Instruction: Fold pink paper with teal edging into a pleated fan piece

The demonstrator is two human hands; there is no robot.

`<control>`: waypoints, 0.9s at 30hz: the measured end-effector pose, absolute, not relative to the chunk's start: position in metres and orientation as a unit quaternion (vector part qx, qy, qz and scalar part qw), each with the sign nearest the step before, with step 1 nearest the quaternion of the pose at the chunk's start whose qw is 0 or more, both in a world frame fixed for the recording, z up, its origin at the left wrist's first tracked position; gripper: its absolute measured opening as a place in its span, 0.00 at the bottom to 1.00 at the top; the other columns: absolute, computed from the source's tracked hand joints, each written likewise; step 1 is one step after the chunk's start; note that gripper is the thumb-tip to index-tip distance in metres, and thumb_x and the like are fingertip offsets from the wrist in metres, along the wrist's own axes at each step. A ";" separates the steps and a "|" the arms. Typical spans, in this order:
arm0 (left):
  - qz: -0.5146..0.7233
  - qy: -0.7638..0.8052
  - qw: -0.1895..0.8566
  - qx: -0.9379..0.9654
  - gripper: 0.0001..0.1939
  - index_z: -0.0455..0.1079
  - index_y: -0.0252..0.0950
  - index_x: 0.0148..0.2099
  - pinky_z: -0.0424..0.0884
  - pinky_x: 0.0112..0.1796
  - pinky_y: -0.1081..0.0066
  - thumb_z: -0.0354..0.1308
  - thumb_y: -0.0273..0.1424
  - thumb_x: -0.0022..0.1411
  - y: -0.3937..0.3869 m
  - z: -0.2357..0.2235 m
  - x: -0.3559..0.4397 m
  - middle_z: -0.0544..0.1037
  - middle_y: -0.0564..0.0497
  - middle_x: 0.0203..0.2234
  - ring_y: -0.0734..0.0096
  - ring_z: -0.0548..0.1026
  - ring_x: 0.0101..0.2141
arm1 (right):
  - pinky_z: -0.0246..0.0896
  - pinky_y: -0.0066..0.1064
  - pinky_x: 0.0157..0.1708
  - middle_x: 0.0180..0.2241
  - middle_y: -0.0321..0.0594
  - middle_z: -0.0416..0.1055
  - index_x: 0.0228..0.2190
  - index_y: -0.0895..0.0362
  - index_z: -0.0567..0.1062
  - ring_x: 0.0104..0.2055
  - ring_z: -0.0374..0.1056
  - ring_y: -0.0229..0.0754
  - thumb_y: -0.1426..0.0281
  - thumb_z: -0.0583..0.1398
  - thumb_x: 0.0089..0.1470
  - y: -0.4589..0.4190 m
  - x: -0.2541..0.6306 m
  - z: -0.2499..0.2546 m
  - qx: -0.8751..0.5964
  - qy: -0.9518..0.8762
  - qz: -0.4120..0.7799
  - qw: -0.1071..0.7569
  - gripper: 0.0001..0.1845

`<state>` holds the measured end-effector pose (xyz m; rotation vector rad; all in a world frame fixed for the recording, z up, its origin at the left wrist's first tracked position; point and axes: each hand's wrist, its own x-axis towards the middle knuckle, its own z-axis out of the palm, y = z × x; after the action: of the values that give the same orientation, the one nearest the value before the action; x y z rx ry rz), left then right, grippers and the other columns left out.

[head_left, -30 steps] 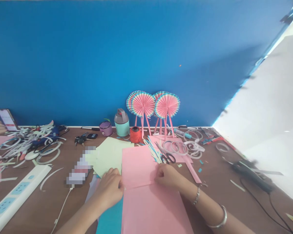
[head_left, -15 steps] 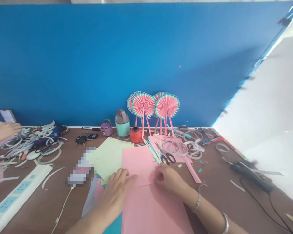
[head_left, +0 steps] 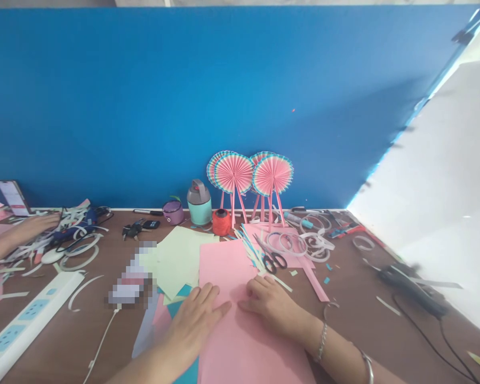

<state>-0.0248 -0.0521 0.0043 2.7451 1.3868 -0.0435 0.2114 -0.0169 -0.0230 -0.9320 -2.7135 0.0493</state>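
A stack of pink paper (head_left: 260,352) lies lengthwise in front of me on the brown desk. My left hand (head_left: 194,320) rests flat on its left edge, fingers spread and thumb pointing inward. On the right side of the top sheet, my right hand (head_left: 270,304) presses down with bent fingers apart and the thumb stretched out. Neither hand grips anything. Just beyond my right hand are black-handled scissors (head_left: 274,262) on thin paper strips (head_left: 250,248). Pale green sheets (head_left: 180,256) spread out to the left, with teal paper (head_left: 188,370) partly under my left forearm.
Pink pleated paper rosettes (head_left: 234,173) on legs stand by the blue partition (head_left: 144,106). Nearby are a teal container (head_left: 200,210), red thread spool (head_left: 221,223) and purple pot (head_left: 173,212). A power strip (head_left: 34,320), glue gun (head_left: 412,290) and another person's hand (head_left: 40,226) flank the desk.
The crosswise edge on the pink paper is gone and the surface lies smooth. My right hand has come down and left, its fingers uncurled. The other person's hand moved right.
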 end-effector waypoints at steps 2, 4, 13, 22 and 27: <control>-0.010 0.452 0.028 0.891 0.22 0.68 0.45 0.53 0.61 0.48 0.60 0.44 0.19 0.64 -0.054 0.009 -0.028 0.70 0.46 0.50 0.60 0.65 0.51 | 0.45 0.33 0.34 0.33 0.39 0.65 0.36 0.49 0.77 0.36 0.56 0.42 0.73 0.56 0.58 -0.016 0.216 -0.019 -0.329 -0.935 0.025 0.128 0.10; 0.005 0.454 0.014 0.891 0.23 0.71 0.42 0.49 0.62 0.46 0.61 0.43 0.16 0.61 -0.055 0.012 -0.032 0.72 0.46 0.48 0.61 0.66 0.49 | 0.46 0.33 0.35 0.34 0.39 0.65 0.33 0.51 0.77 0.37 0.56 0.42 0.77 0.57 0.54 -0.017 0.220 -0.014 -0.340 -0.931 0.038 0.127 0.11; 0.113 0.502 0.059 0.855 0.21 0.73 0.38 0.26 0.63 0.35 0.66 0.44 0.12 0.50 -0.049 0.008 -0.050 0.72 0.48 0.38 0.62 0.67 0.40 | 0.45 0.34 0.33 0.28 0.39 0.66 0.25 0.58 0.71 0.33 0.55 0.41 0.80 0.56 0.51 -0.019 0.221 -0.014 -0.319 -0.940 -0.022 0.120 0.08; 0.315 0.573 0.300 0.694 0.11 0.68 0.38 0.30 0.66 0.34 0.68 0.44 0.24 0.55 -0.047 0.022 -0.050 0.72 0.51 0.27 0.66 0.71 0.33 | 0.47 0.34 0.30 0.24 0.39 0.66 0.26 0.58 0.70 0.30 0.56 0.41 0.81 0.50 0.54 -0.016 0.218 -0.017 -0.313 -0.925 -0.032 0.213 0.13; 0.210 0.554 0.636 0.495 0.18 0.67 0.34 0.43 0.61 0.21 0.74 0.52 0.42 0.57 -0.054 0.025 -0.020 0.77 0.48 0.28 0.71 0.73 0.22 | 0.53 0.33 0.33 0.29 0.41 0.71 0.35 0.57 0.72 0.34 0.62 0.42 0.80 0.51 0.55 -0.015 0.216 -0.012 -0.329 -0.877 0.040 0.349 0.12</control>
<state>-0.0203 -0.0537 0.0251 1.1303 1.2648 0.4802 0.2162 -0.0152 -0.0121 -0.8526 -2.2723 0.1025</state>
